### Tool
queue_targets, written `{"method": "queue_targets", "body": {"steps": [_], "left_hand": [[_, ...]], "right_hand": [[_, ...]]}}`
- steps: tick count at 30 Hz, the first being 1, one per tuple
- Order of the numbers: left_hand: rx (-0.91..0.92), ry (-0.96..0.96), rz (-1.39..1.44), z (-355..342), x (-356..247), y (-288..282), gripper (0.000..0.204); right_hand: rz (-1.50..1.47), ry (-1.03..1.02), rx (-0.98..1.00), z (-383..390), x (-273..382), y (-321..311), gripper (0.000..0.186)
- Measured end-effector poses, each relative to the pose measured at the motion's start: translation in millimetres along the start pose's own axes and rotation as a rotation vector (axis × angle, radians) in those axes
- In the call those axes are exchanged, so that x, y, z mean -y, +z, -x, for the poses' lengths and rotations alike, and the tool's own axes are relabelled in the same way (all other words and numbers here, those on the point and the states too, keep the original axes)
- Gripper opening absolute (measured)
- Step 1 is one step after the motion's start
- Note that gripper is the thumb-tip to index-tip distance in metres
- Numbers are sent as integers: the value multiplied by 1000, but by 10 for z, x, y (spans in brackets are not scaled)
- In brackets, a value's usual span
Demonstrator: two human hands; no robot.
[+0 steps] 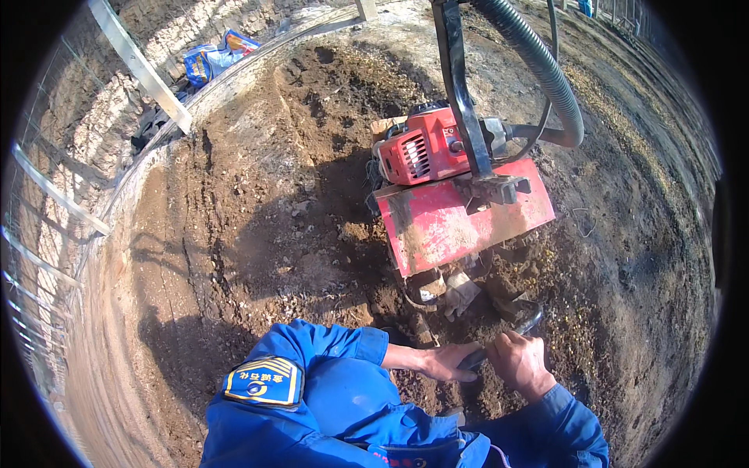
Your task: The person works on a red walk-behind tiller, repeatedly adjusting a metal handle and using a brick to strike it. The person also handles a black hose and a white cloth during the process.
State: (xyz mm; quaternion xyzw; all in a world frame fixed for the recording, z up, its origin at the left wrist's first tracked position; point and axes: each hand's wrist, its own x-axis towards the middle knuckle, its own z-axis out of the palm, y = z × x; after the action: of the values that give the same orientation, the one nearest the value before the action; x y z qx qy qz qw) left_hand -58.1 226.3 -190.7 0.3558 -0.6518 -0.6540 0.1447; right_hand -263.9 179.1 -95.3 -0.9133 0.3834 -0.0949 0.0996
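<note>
My left hand (pixel 450 362) and my right hand (pixel 518 360) are close together on the ground side of a small red motor tiller (pixel 445 210). A dark, curved, bar-like piece (pixel 532 321) runs through my closed right hand; whether it is a loose tool or a tiller part cannot be told. The thumb and fingers of my left hand close around the piece's other end. Above my hands is the tiller's red, dirt-streaked guard (pixel 468 226), with soil-covered metal blades (pixel 507 303) showing under it. A pale, crumpled scrap (pixel 461 294) is caught among them.
A black handle post (pixel 462 93) and a ribbed black hose (pixel 538 62) rise from the tiller. Loose dug soil (pixel 320 101) lies beyond it. On the left are a low concrete edge (pixel 226 90), pale posts (pixel 140 66) and a blue-and-white bag (pixel 214 58).
</note>
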Motion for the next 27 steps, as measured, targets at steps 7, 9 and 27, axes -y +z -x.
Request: {"method": "queue_targets", "body": {"steps": [7,9,27], "left_hand": [[259,-159,756,-318,164,-86,48],[257,-85,1064,-349,178,-36,40],[376,-347,1260,-78,-337,-196,49]], "right_hand": [[-149,-41,74,11,-117,-109,25],[-143,-6,110,33,-132,-146,25],[-464,107,-328,-154,-368,-431,22]]}}
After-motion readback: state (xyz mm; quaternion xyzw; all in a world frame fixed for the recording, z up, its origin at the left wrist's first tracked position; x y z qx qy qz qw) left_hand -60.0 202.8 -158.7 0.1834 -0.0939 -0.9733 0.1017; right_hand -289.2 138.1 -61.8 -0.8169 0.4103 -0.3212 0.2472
